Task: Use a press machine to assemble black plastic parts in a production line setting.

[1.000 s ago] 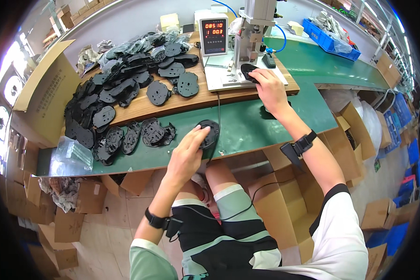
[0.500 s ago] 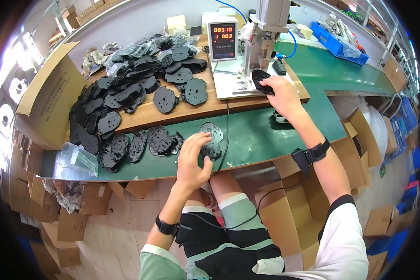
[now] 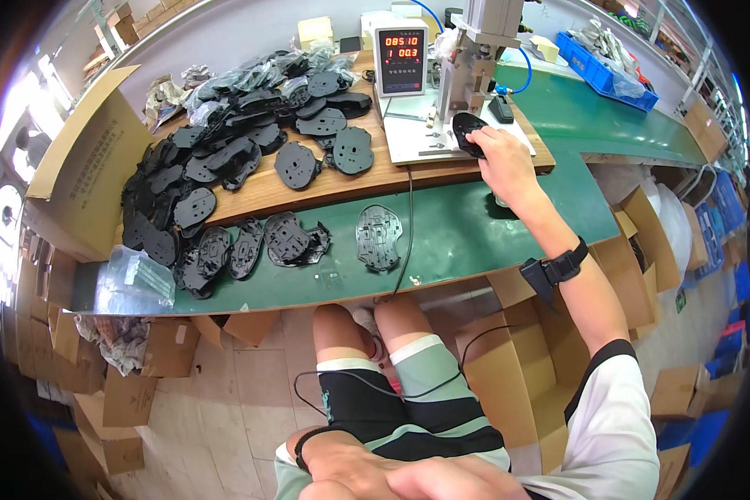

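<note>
The right hand [image 3: 502,160] grips a black moulded plate [image 3: 468,132] on the white press base [image 3: 442,137], fingers curled over its edge. The left hand [image 3: 392,477] lies on the lap, finger state unclear. One plate [image 3: 378,237] lies in front of the press on green belt [image 3: 475,242]; a large heap [image 3: 225,167] left of it looks unprocessed

The right hand [image 3: 502,158] is covering the near end of the black plastic part [image 3: 468,132] on the press machine [image 3: 483,37], so its grip there is staying hidden. That machine's top is running off the upper edge. The left hand [image 3: 408,482] is lying low by the lap, blurred and cut by the bottom edge; its fingers can't be made out. Left of the machine, the pile of black parts [image 3: 225,158] is overlapping, burying the lower pieces.
</note>
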Demonstrator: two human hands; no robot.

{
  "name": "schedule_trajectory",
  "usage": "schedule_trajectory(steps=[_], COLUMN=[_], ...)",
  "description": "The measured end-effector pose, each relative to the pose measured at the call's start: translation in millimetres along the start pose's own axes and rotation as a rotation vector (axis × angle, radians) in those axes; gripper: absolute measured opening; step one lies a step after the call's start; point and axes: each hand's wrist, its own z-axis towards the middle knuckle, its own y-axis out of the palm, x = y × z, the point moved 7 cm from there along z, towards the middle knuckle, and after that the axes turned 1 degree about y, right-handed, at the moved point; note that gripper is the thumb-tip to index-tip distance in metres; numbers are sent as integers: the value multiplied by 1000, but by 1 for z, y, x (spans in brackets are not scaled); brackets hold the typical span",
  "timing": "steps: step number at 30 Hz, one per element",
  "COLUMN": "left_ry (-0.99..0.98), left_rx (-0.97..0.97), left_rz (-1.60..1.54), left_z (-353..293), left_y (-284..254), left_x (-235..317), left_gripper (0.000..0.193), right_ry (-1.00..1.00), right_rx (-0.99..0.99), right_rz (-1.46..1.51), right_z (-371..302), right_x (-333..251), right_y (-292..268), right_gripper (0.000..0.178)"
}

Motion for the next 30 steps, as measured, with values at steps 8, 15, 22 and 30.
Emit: schedule_trajectory(steps=[8, 15, 22, 30], left_ry=[31, -152, -371, -379], left_rx=[-19, -314, -564, -606], left_rz=[71, 878, 1989, 2092], left_z=[2, 34, 25, 17], left_y=[-2, -86, -262, -264], left_x=[-9, -27, -57, -63], left_gripper=[14, 40, 45, 49], right_ry=[31, 5, 3, 36], right_rx=[5, 57, 131, 140], right_rz=[7, 31, 39, 65], right_z=[0, -1, -3, -8], right_x=[2, 0, -1, 1], right_y=[3, 1, 1, 2], right_gripper=[34, 34, 23, 26])
